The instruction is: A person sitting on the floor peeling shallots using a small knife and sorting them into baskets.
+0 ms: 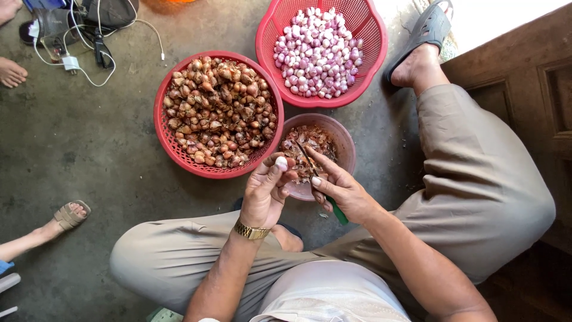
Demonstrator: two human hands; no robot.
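Observation:
My left hand (265,189), with a gold watch on its wrist, pinches a small shallot (281,163) between fingers and thumb. My right hand (339,188) grips a green-handled knife (338,213), and the blade (305,158) points up to the shallot. Both hands hover over a small pink bowl (347,143) holding peelings. To the left sits a red basket (162,128) full of brown unpeeled shallots (217,110). Behind it stands a second red basket (372,56) with peeled pinkish shallots (319,50).
I sit on a concrete floor with knees spread, my right foot in a grey sandal (426,33). A wooden door (530,89) is at right. Other people's feet (68,214) are at left, with cables and a charger (71,62) at top left.

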